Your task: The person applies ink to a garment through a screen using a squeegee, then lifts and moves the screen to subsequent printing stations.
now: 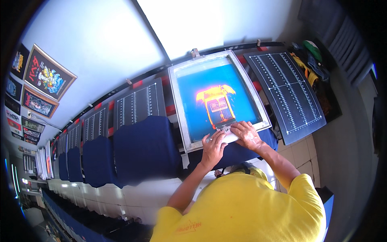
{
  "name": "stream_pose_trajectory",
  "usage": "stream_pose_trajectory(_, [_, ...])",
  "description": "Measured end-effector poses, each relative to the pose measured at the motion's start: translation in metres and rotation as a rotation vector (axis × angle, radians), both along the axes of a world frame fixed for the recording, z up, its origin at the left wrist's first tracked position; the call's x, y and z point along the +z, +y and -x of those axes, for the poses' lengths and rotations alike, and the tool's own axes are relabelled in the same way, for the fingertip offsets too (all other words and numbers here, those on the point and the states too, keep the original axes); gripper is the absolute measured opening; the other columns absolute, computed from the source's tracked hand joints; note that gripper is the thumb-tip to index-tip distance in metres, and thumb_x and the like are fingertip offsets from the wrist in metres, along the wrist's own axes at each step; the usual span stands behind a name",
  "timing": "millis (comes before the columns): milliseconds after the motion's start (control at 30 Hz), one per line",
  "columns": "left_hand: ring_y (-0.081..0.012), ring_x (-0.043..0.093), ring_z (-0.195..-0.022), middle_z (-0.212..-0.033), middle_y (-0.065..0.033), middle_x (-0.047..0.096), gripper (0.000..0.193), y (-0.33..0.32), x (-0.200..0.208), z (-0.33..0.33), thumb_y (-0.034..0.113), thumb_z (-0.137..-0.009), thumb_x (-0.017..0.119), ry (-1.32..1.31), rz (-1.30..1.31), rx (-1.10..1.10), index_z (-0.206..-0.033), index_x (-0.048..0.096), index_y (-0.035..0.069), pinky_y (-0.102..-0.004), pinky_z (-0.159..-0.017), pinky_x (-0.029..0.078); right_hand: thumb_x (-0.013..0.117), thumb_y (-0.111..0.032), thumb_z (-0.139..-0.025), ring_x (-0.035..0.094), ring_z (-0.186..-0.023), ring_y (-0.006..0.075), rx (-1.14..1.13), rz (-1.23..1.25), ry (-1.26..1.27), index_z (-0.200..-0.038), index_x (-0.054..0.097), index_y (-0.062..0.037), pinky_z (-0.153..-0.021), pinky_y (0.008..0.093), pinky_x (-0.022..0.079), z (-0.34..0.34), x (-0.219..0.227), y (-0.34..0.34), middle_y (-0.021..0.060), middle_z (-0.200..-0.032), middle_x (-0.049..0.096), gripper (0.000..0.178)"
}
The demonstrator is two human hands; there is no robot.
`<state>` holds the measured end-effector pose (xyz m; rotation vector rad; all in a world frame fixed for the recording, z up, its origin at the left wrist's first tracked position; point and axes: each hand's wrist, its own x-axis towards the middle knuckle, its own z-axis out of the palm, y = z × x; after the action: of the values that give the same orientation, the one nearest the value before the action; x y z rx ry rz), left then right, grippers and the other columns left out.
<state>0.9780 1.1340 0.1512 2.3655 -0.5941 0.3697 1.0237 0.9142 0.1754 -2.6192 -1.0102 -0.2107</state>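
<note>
A screen-printing frame (180,109) with a pale rim and blue mesh (189,90) lies in front of me. In the middle of the mesh, a bright orange and yellow design (218,101) glows. Both hands are at the frame's near end, closed on a light-coloured squeegee (230,138) that appears to rest on the mesh. My left hand (213,148) grips its left part, fingers bent over the top. My right hand (246,135) grips the right part. The squeegee's lower edge is mostly hidden by my fingers.
Right of the frame lies a dark board (287,92) with white ruled lines. More ruled boards (139,101) and navy cloth pieces (147,143) run along the left. Clothes (308,64) are piled at far right. Framed pictures (49,72) hang on the wall.
</note>
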Motion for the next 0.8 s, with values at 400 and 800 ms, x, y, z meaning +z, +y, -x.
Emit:
stream_pose_trajectory(400, [-0.0377,0.048,-0.132,-0.136,-0.0215,0.055,0.054,0.030,0.001,-0.009,0.019,-0.089,0.065,0.013,0.119,0.187,-0.137,0.048,0.002,-0.0529,-0.112,0.029,0.073,-0.032,-0.086,0.056,-0.121,0.0366,-0.324,-0.310,0.051,-0.124,0.063,-0.0037,-0.102,0.0486,0.043,-0.009,-0.001,-0.035,0.0165,-0.134,0.059,0.049])
stream_pose_trajectory(800, [-0.0423,0.061,-0.115,-0.123,-0.0311,0.061,0.070,0.092,-0.032,-0.056,0.028,-0.088,0.069,0.428,0.137,0.658,-0.140,0.042,-0.009,-0.0458,-0.100,0.046,0.076,-0.032,-0.081,0.062,-0.110,0.0407,-0.874,-0.340,0.301,-0.119,0.063,0.0074,-0.097,0.0441,0.048,-0.079,-0.046,-0.104,0.0274,-0.117,0.065,0.057])
